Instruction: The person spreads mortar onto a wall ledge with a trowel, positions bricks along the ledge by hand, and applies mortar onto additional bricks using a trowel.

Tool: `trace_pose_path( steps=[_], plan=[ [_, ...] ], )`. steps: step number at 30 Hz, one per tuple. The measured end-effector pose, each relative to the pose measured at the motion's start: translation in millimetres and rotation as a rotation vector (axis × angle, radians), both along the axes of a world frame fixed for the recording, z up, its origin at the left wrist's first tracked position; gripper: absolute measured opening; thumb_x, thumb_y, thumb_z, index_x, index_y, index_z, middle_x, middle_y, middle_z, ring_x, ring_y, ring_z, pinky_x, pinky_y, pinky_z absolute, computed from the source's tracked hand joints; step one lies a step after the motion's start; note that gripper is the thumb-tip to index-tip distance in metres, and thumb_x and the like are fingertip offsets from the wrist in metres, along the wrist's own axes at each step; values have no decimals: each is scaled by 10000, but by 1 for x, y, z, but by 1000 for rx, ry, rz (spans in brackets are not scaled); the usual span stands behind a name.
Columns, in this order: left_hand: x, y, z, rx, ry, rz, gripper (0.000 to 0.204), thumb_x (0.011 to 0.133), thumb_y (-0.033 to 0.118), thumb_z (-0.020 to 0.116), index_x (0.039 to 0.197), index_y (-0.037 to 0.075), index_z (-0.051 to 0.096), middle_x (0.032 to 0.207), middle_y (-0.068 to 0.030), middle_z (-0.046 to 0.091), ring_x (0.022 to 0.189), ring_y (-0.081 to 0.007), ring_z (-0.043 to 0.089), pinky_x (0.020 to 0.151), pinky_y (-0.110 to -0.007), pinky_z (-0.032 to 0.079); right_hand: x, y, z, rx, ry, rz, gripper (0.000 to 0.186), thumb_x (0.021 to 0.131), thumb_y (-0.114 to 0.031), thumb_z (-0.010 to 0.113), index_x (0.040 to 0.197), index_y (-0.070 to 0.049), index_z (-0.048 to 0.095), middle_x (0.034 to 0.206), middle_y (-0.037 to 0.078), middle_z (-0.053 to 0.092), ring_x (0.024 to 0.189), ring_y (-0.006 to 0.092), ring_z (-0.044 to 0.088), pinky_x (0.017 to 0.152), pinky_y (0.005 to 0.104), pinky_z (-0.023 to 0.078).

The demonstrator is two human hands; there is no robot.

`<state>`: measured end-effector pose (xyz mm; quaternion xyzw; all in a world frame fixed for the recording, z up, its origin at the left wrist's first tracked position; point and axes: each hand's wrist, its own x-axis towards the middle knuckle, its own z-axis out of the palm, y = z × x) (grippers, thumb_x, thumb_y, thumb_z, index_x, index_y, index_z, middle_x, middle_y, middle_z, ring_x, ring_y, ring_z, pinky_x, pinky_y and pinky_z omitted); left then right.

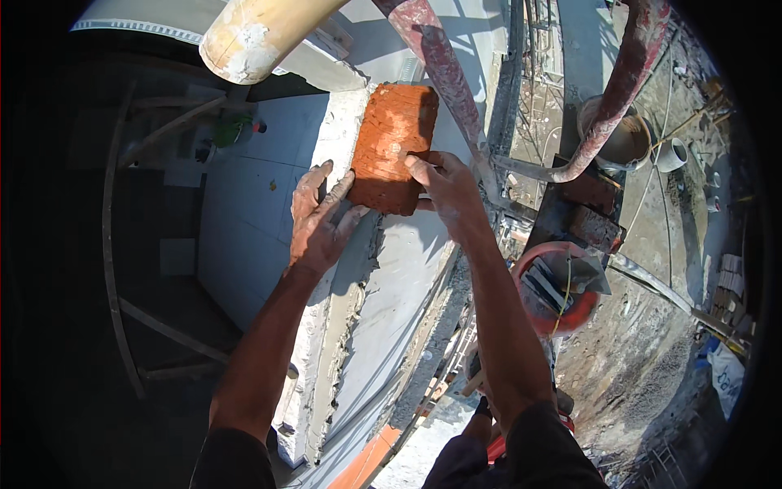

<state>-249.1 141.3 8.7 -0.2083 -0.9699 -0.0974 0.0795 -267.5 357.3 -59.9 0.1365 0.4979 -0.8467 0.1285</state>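
An orange-red brick (391, 122) with a rough face sits at the end of a narrow white masonry ledge (338, 122) coated with mortar. My left hand (322, 220) is at the brick's lower left corner, its fingertips against the brick and the ledge's edge. My right hand (444, 191) grips the brick's right side, thumb on the face and fingers partly hidden behind it. Below the brick runs a ragged strip of mortar (350, 318) beside a smooth pale surface.
Stained red scaffold tubes (440, 73) and a plaster-spattered yellow pole (244, 41) cross overhead. At right are a bucket (619, 114), a red tub (574, 301) with tools, a dark board (554, 212) and rubble-strewn ground (635, 359). A shadowed interior with wooden members (171, 338) lies left.
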Motion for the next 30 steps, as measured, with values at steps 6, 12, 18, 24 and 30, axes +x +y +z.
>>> trace_pose_path(
  steps=[6,12,18,24,30],
  plan=[
    [0,-2,-1,-39,1,-10,519,818,286,771,1303,167,630,1431,-162,439,1340,-365,377,1090,-464,328,5,-6,6,-8,28,-59,650,922,-254,660,1406,59,361,1072,215,650,942,215,680,720,344,614],
    [0,-5,3,-60,-45,-3,512,862,306,701,1338,149,597,1457,-193,409,1351,-363,346,1125,-467,276,6,-13,7,148,109,-88,775,886,-223,679,1507,-17,263,965,169,698,800,162,681,642,289,559],
    [0,-3,2,-27,-20,1,516,836,336,745,1308,170,624,1443,-181,422,1351,-379,359,1096,-473,313,7,-13,10,184,136,-68,735,919,-193,657,1512,-40,251,1013,179,693,864,175,689,649,299,582],
    [4,1,5,36,-28,-3,526,841,357,737,1312,157,616,1445,-189,419,1354,-383,356,1093,-484,312,7,-16,13,188,154,-89,754,903,-170,661,1513,-32,240,1023,182,684,862,170,682,646,287,575],
    [3,-4,2,29,-1,36,517,830,336,747,1299,157,624,1425,-182,442,1325,-378,404,1077,-478,342,10,-18,23,182,165,-93,765,872,-146,671,1500,-10,256,1075,196,656,885,187,677,689,290,575]
  ],
)
